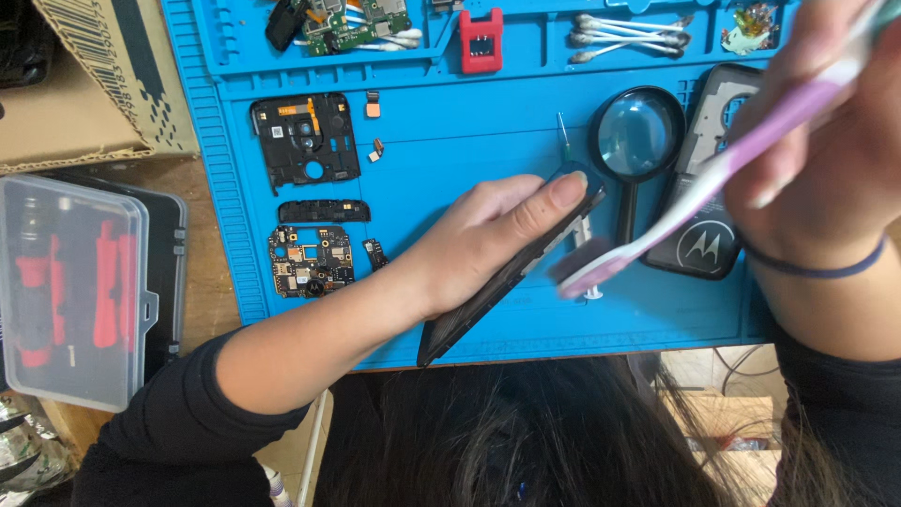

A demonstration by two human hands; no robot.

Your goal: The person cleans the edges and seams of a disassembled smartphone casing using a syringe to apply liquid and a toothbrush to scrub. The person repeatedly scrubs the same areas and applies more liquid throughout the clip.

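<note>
Blue repair mat (488, 141) covers the worktop, parts crowding its upper edge. Left hand (488, 239) grips a tilted black phone frame (511, 272) mid-frame; right hand (826, 160) clasps a toothbrush (694, 192), bristles touching the frame's edge.

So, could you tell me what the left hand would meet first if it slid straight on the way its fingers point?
Probably the magnifying glass: the left hand, holding the tilted dark phone body, points up and right toward its lens. Depth is unclear, so it might pass above.
</note>
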